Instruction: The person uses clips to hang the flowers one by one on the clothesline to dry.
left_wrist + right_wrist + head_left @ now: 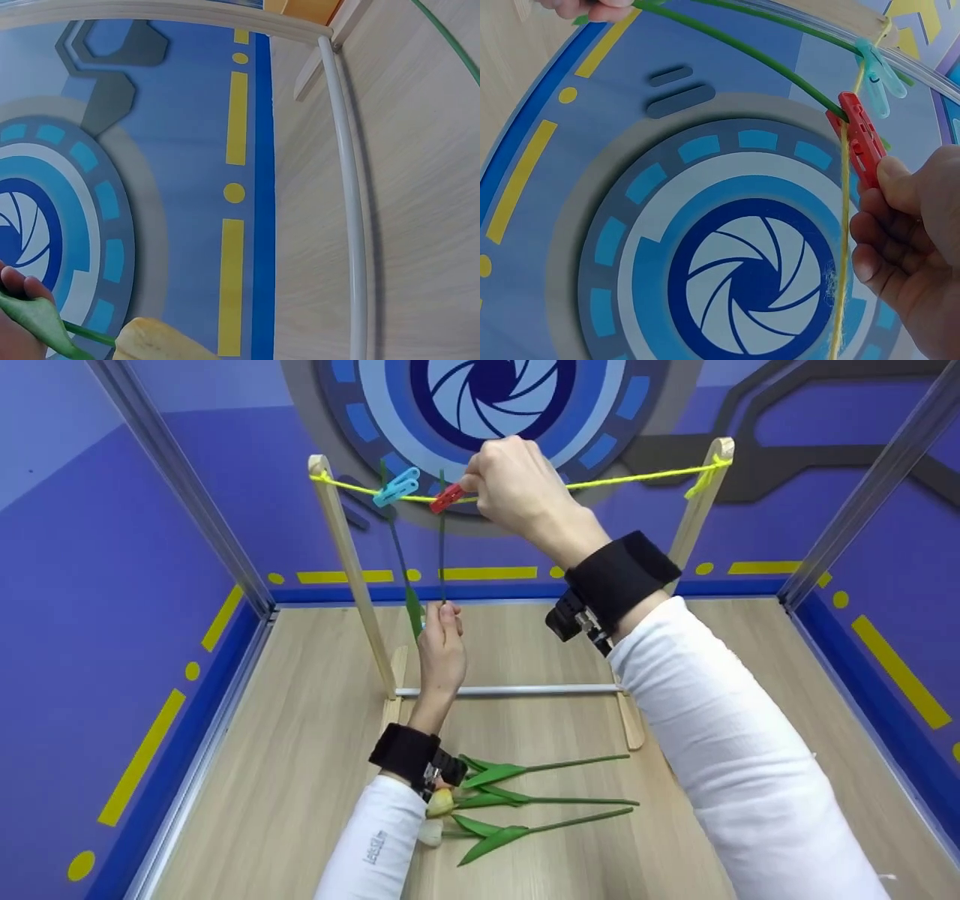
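My right hand (pixel 517 491) pinches a red clothespin (pixel 861 139) at the yellow string (pixel 637 477). The clothespin sits on the string where a green flower stem (pixel 765 66) crosses it. Lower down, my left hand (pixel 442 649) holds that same flower by its stem and leaf (pixel 37 319). A pale yellow bloom (pixel 154 343) shows beside the left fingers in the left wrist view. Just left of the red one, a light blue clothespin (pixel 396 487) clips another stem (pixel 397 540) to the string, and that flower hangs down behind the left hand.
Wooden posts (pixel 352 585) carry the string at both ends, joined low by a white rod (pixel 536 690). Several artificial tulips (pixel 495 772) lie on the wooden tabletop (pixel 300 780) near the left wrist. Printed panels (pixel 187 547) wall the back and sides.
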Demonstrator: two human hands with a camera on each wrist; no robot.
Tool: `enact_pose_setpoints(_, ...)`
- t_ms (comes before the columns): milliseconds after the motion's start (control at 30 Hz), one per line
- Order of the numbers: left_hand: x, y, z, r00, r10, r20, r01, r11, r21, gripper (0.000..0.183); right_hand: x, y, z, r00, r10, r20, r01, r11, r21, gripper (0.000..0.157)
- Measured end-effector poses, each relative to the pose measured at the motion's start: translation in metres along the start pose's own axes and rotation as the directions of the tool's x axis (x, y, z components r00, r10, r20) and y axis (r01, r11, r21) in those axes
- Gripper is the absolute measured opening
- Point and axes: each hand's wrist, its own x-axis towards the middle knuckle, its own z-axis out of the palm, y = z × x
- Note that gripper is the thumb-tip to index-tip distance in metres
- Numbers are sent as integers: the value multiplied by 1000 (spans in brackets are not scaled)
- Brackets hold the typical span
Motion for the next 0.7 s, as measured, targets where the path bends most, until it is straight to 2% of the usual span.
enact_pose_setpoints(133, 0, -3, -2, 1000, -12, 2, 12, 1000, -6, 29, 0, 0, 0, 1000, -8, 15, 8, 1000, -5, 27)
enact_pose_setpoints(300, 1, -2, -1, 1000, -2, 0, 2, 1000, 16, 28, 0, 0, 0, 997, 34, 71, -35, 999, 8, 30)
enact_pose_setpoints(400, 1, -1, 0, 1000, 4, -3, -4, 1000, 23, 28, -2, 0, 0, 996, 44, 71, -46, 999, 28, 32)
enact_pose_setpoints(533, 1, 0, 0, 1000, -5, 12, 5, 1000, 5, 29, -7, 3, 3, 1000, 18, 7, -19, 999, 40, 36)
enact_pose_setpoints(633, 0, 0, 0, 1000, -4, 26, 4, 1000, -15, 28, -12, 5, 7, 996, -10, -89, 14, 999, 49, 40)
enact_pose_setpoints(700, 0, 0, -1, 1000, -1, 29, 2, 1000, -25, 28, -16, 7, 10, 984, -37, -176, 50, 996, 70, 40)
